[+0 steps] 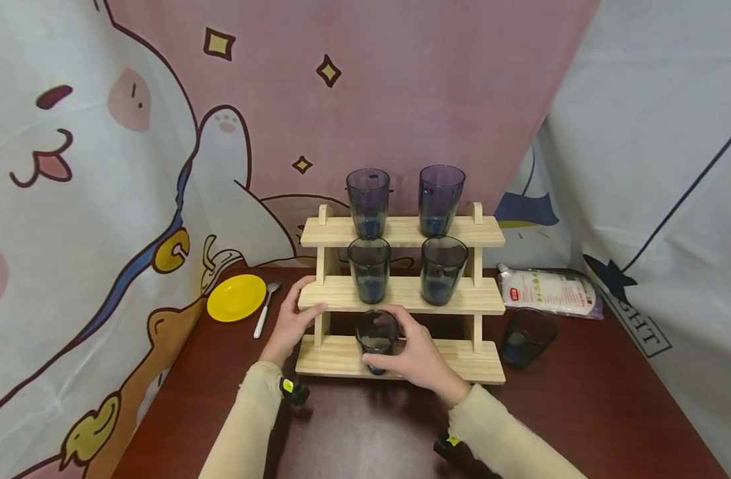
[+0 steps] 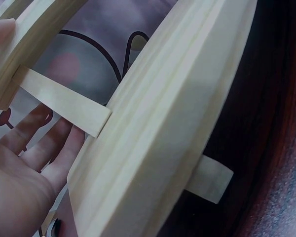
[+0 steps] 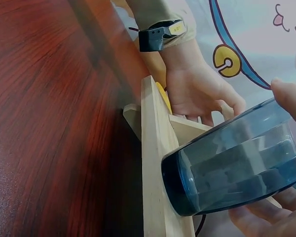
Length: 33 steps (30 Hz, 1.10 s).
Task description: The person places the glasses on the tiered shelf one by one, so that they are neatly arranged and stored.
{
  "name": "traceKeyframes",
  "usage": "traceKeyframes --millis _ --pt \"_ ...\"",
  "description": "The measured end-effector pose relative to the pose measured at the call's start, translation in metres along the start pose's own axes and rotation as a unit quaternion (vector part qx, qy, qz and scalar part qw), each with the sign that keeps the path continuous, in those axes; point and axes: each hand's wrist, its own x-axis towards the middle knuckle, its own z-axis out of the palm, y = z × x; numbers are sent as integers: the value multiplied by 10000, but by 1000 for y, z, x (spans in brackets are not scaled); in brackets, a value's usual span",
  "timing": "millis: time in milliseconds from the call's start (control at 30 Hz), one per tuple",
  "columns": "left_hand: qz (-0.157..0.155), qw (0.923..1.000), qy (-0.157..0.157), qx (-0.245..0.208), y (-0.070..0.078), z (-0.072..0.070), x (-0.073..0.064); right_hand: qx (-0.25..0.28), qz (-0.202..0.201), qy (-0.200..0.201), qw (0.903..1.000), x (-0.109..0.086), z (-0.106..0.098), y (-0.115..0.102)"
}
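A three-tier wooden rack [image 1: 461,356] stands on the dark table. My left hand [image 1: 293,322] grips the left end of its middle shelf; in the left wrist view the thumb lies on the wood and the fingers of that hand [image 2: 19,173] reach behind it. With thumb and fingers around it, my right hand [image 1: 422,356] holds a dark blue-grey drinking glass [image 1: 377,332] at the bottom shelf. Up close, this tumbler [image 3: 232,168] has its thick base against the shelf board. Two glasses [image 1: 368,199] stand on the top shelf, and two more [image 1: 370,269] on the middle one.
Right of the rack another glass [image 1: 525,342] is on the table, in front of a white plastic packet [image 1: 547,293]. To the left lie a yellow plate [image 1: 236,298] and a white-handled spoon [image 1: 266,313]. A printed cloth [image 1: 401,86] hangs behind and at the sides.
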Motion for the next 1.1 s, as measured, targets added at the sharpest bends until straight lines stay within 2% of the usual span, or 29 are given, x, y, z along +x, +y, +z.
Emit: traceKeyframes --millis 200,567,733,967,1100 --pt "-47 10000 9 61 1 0 -1 -162 33 51 9999 3 6 -1" --pt "-57 9999 -25 -136 0 -1 0 -538 90 240 9982 4 14 -4" --pt "-36 9999 12 -105 0 0 1 -703 155 206 9972 4 14 -5" --pt "-123 9998 -22 -178 1 1 -1 -602 364 54 9975 -8 2 0" --pt "-126 9997 -52 -224 2 -1 -2 -565 246 102 9980 -19 -13 5"
